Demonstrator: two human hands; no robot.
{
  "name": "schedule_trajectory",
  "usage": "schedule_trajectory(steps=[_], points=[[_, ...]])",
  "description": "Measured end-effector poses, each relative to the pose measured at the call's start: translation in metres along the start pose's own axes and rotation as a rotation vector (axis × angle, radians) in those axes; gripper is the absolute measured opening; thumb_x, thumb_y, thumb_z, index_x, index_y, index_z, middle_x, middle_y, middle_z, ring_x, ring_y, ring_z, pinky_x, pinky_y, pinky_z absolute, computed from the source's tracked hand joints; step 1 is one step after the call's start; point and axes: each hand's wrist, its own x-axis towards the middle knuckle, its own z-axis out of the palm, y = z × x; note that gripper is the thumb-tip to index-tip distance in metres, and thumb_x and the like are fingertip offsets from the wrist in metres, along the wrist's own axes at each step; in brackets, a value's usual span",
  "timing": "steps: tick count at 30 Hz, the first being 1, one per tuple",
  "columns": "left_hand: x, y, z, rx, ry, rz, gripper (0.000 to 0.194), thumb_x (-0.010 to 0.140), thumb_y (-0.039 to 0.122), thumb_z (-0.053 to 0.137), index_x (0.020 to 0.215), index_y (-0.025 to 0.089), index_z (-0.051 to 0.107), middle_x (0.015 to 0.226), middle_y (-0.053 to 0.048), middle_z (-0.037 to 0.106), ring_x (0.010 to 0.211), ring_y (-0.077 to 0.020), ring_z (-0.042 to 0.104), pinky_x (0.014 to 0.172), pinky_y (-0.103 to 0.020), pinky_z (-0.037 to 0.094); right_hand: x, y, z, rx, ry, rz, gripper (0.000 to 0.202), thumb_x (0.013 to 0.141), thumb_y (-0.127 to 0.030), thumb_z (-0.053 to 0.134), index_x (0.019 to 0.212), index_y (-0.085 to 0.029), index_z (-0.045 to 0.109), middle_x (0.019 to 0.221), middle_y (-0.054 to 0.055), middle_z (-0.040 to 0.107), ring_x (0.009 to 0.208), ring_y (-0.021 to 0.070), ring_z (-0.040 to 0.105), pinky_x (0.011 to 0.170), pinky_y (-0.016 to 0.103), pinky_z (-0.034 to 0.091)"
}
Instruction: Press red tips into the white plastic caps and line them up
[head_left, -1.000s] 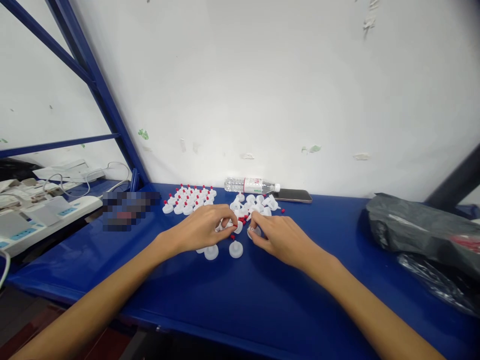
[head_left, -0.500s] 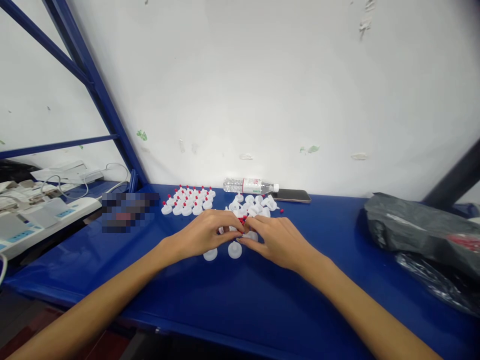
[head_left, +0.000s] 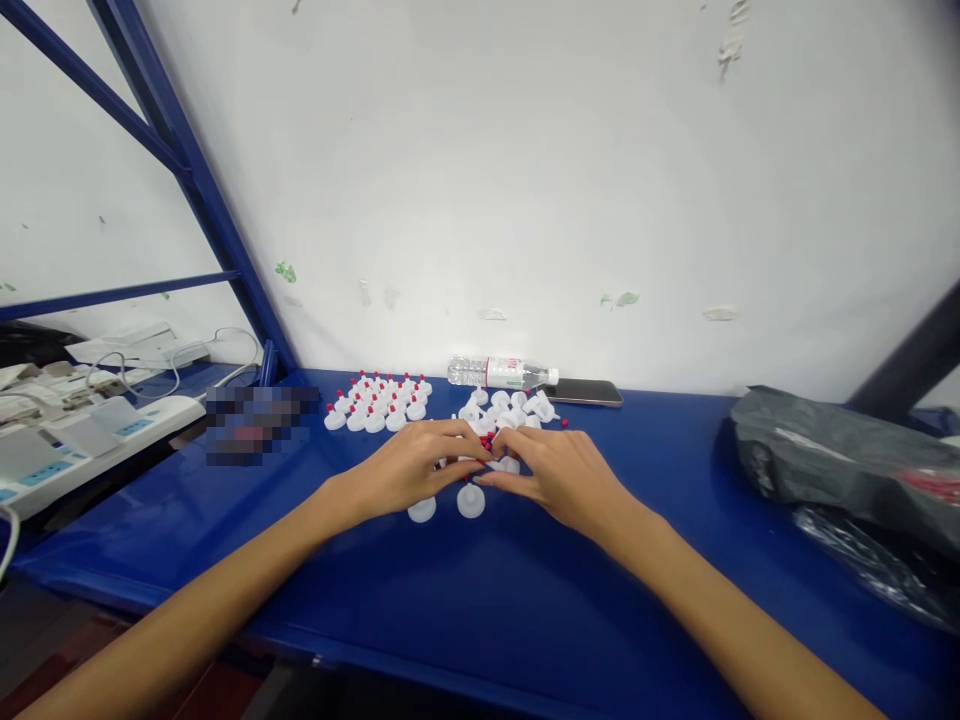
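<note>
At the middle of the blue table, my left hand (head_left: 420, 462) and my right hand (head_left: 562, 475) nearly meet at the fingertips. My left thumb and fingers pinch something too small to make out. The right thumb stands apart from the curled fingers, with nothing visible between them. Small red caps (head_left: 487, 440) lie just behind the fingertips. A white round cap (head_left: 471, 500) with a nozzle stands in front, and another (head_left: 422, 510) sits below my left hand. Behind is a loose pile of white caps (head_left: 517, 405). Rows of white caps with red tips (head_left: 375, 403) stand at the back left.
A clear bottle (head_left: 502, 373) lies by the wall, beside a dark phone (head_left: 589, 392). A grey plastic bag (head_left: 832, 450) rests at the right. White power strips (head_left: 97, 450) and cables are at the left, near a blue metal frame (head_left: 202, 190).
The right thumb and fingers have parted slightly, and the right hand has shifted a little to the right. My left hand has hardly moved.
</note>
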Motion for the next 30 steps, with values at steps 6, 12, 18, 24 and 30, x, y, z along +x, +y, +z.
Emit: schedule_trajectory(steps=[6,12,18,24,30], points=[[-0.001,-0.003,0.005,0.008,0.003,0.004,0.024,0.101,0.026,0.052,0.109,0.018,0.072,0.106,-0.008,0.069,0.092,-0.0157,0.066,0.082,-0.026,0.051,0.0,-0.001,-0.001,0.014,0.063,-0.028,0.043,0.094,-0.063,0.055,0.108,-0.023,0.062,0.085,0.002,0.076,0.071,0.0179,0.07,0.054,0.027,0.023],[-0.002,-0.001,0.005,-0.016,0.06,0.03,0.023,0.101,0.025,0.053,0.11,0.018,0.072,0.106,-0.009,0.069,0.09,-0.015,0.065,0.08,-0.026,0.051,-0.002,-0.002,0.0,-0.011,0.131,-0.039,0.045,0.096,-0.064,0.05,0.11,-0.023,0.063,0.085,0.002,0.076,0.069,0.0166,0.07,0.053,0.027,0.024],[-0.001,0.002,0.004,-0.041,0.072,0.027,0.022,0.1,0.024,0.054,0.107,0.016,0.072,0.102,-0.009,0.069,0.087,-0.0142,0.065,0.077,-0.025,0.05,-0.003,-0.003,-0.001,-0.018,0.196,-0.064,0.044,0.098,-0.062,0.048,0.105,-0.022,0.064,0.079,0.001,0.074,0.064,0.0151,0.068,0.053,0.027,0.023],[-0.001,0.003,0.007,-0.084,0.121,0.009,0.02,0.099,0.027,0.056,0.106,0.018,0.072,0.099,-0.007,0.069,0.081,-0.0123,0.064,0.069,-0.022,0.05,-0.003,-0.002,-0.003,0.001,0.18,-0.052,0.049,0.095,-0.066,0.047,0.11,-0.023,0.065,0.085,0.002,0.075,0.066,0.0156,0.068,0.053,0.027,0.026],[0.0,0.001,-0.003,-0.058,0.2,-0.029,0.017,0.098,0.025,0.057,0.104,0.018,0.071,0.097,-0.005,0.069,0.072,-0.009,0.062,0.061,-0.02,0.047,-0.002,-0.004,-0.008,-0.103,0.268,-0.072,0.06,0.094,-0.07,0.044,0.127,-0.022,0.061,0.102,0.006,0.076,0.07,0.0162,0.069,0.054,0.027,0.032]])
